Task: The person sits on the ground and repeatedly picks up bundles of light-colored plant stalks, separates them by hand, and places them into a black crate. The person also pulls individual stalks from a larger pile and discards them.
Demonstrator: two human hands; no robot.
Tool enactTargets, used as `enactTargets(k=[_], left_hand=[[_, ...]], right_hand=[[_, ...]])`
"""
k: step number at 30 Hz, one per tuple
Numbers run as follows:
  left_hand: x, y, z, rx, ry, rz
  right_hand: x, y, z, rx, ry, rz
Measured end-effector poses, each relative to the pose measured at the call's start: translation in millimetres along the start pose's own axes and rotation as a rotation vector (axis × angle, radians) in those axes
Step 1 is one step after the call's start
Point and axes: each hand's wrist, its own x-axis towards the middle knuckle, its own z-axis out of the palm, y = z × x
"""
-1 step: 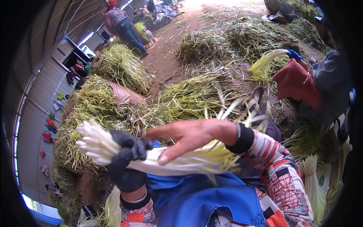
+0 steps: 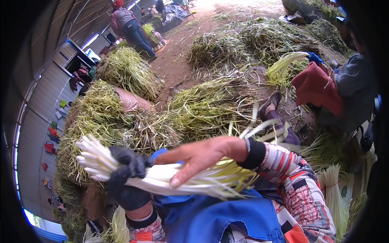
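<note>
My left hand (image 2: 129, 172), in a black glove, is closed around a bundle of pale leafy stalks (image 2: 160, 178) that look like blanched garlic shoots. The thick white ends stick out to the left of my fist, while the thinner yellow-green leaves fan out to the right across my lap. Above the bundle, my bare right hand (image 2: 202, 156) is stretched out, fingers apart and slightly blurred, its thumb over the stalks. Whether it touches them I cannot tell. Some loose, blurred leaves (image 2: 259, 128) rise beyond my right wrist. A blue apron (image 2: 219, 214) covers my lap.
Heaps of green stalks (image 2: 214, 101) lie in front, with a tall pile (image 2: 101, 113) at left. A tied bundle (image 2: 332, 190) stands at my right. At far right, a co-worker's blue-gloved hand (image 2: 314, 58) holds stalks, near a red cloth (image 2: 316, 87). Another person (image 2: 131, 30) stands far back.
The bundle and my left hand have shifted a little to the left and down. My right hand has moved slightly left and down too, still stretched out. A shoe beyond my right wrist shows more fully.
</note>
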Motion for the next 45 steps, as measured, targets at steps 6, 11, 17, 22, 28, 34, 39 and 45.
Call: enactTargets(k=[6, 11, 17, 22, 28, 34, 39, 45], left_hand=[[-58.8, 75.9, -130.7, 0.012, 0.422, -0.020], [-107.1, 94.9, -246.4, 0.285, 0.657, 0.046], [-168.1, 100.1, -365.1, 0.271, 0.757, 0.023], [-206.8, 87.3, -429.6, 0.233, 0.699, -0.049], [-240.1, 84.4, -470.2, 0.251, 0.807, -0.039], [-247.6, 86.4, -478.4, 0.283, 0.865, -0.038], [-246.6, 79.3, -467.0, 0.249, 1.095, 0.027], [-252.9, 77.4, -475.5, 0.271, 1.053, 0.003]], right_hand=[[9.9, 76.4, 85.7, 0.550, -0.229, 0.143], [10.0, 110.2, 68.8, 0.441, -0.282, 0.205], [7.9, 140.0, 48.7, 0.540, -0.288, 0.408], [-8.3, 156.2, 32.5, 0.580, -0.282, 0.677], [-25.2, 156.1, 9.5, 0.531, -0.195, 0.785], [-35.7, 170.2, -0.4, 0.293, -0.195, 0.823], [-44.6, 178.8, 11.3, -0.095, -0.130, 0.800], [-51.1, 190.4, 27.2, -0.546, 0.015, 0.705]])
